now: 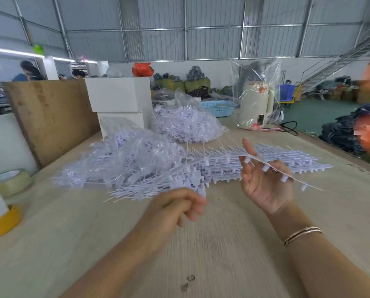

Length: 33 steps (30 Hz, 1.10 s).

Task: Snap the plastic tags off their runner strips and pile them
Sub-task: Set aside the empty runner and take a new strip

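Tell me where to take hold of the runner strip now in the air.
Grip the runner strip by its thin flat spine between two stubs, coming from the near side, beside the right hand. It arcs across that hand's fingers with stubs hanging below, so bare spine lies between them.

pale lilac-white tags (123, 179), same tint runner strip (272, 166), clear bags (186, 123), light wood-grain table (201, 244), yellow tape roll (1, 222), beige tape roll (12, 181), cream kettle (255, 104), lt blue basket (218, 107), white boxes (117, 93), red-orange bag (142, 69), gold bracelet (302, 234)

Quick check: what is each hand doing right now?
Left hand: curled, blurred; what it grips cannot be told.
Right hand: holds the runner strip, fingers mostly straight.
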Motion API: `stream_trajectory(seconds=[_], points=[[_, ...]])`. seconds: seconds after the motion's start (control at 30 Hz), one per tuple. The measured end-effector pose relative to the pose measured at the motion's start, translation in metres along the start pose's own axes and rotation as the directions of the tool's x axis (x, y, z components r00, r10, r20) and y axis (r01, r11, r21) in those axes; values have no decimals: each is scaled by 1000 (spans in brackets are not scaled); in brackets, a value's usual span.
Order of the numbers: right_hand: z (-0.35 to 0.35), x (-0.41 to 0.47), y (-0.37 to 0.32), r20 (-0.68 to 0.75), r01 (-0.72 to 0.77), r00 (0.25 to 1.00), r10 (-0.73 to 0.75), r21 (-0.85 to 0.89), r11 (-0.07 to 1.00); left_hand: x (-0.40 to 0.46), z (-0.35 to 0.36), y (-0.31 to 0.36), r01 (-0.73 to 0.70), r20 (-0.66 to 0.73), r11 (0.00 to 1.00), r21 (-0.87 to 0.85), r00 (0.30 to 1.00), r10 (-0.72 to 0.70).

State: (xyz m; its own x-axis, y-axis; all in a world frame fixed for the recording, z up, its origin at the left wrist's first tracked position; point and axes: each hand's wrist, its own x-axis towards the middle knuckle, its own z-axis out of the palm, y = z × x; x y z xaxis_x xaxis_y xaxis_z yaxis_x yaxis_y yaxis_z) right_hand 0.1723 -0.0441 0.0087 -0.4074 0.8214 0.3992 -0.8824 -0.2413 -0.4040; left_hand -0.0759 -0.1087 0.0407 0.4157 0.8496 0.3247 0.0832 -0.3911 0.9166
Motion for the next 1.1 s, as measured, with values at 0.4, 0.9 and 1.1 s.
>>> stream_trajectory(seconds=[0.4,0.9,1.1], points=[[-10,3,2,-228,-187,970,88,-460,868,74,26,10,46,-148,380,-924,873,-465],[-37,3,-19,-671,-15,690,-271,-387,922,101,-58,3,308,175,910,278,915,-363],[-31,12,-7,-617,-366,770,-159,-632,683,83,-58,-38,377,351,816,439,763,-542]])
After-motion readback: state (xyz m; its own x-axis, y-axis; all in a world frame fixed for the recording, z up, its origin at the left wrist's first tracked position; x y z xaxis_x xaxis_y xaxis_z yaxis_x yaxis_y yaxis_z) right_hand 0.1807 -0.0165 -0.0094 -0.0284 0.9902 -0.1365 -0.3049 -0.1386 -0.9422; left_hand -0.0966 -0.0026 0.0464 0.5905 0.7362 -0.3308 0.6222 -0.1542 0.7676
